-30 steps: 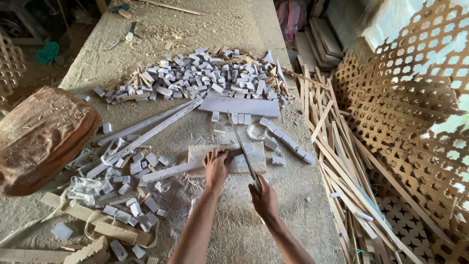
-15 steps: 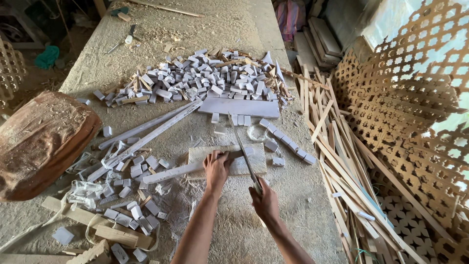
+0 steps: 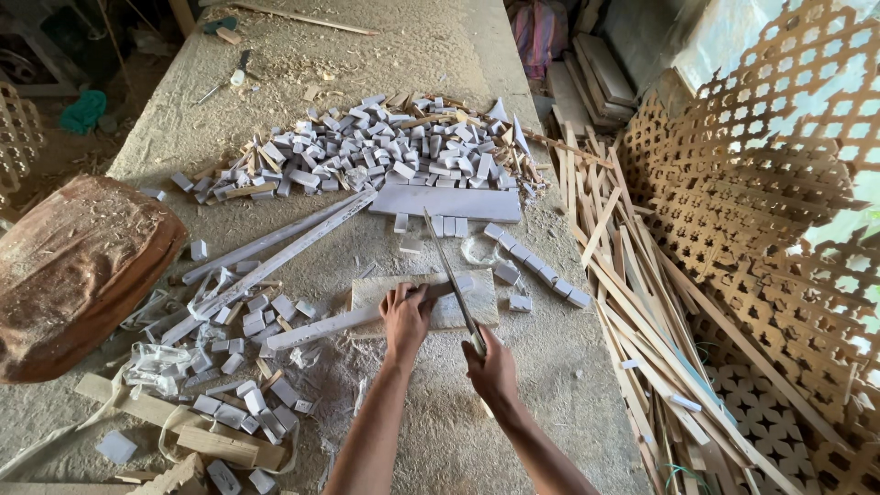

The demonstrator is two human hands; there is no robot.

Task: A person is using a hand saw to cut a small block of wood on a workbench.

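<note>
Pressing down with fingers curled over it, the left hand (image 3: 405,316) pins a long pale stick (image 3: 335,323) onto a flat cutting board (image 3: 477,307); fingertips sit right at the board's left edge. The right hand (image 3: 493,368), just below the board, is clenched in a full fist around the handle of a long knife (image 3: 449,270), whose blade slants up and away across the board, its tip past the board's far edge; whether the blade touches the stick cannot be told. One stick under the hand, one board, one knife. Beyond the board lies one wide flat pale plank (image 3: 447,202), with four small cut blocks in a row at its near edge. Further beyond the plank is a big heap of cut blocks (image 3: 367,147), too many to count. Right of the board a short line of about six blocks (image 3: 536,270) trails off. Left of the board two long strips (image 3: 275,243) lie side by side on a slant, and below them a loose scatter of blocks (image 3: 243,367) mixed with plastic scraps. Far left of the board sits one brown sack (image 3: 78,266) dusted with shavings; its contents are hidden. Right of the board, a pile of thin wooden slats (image 3: 632,302) and lattice panels (image 3: 761,202) leaning upright.
</note>
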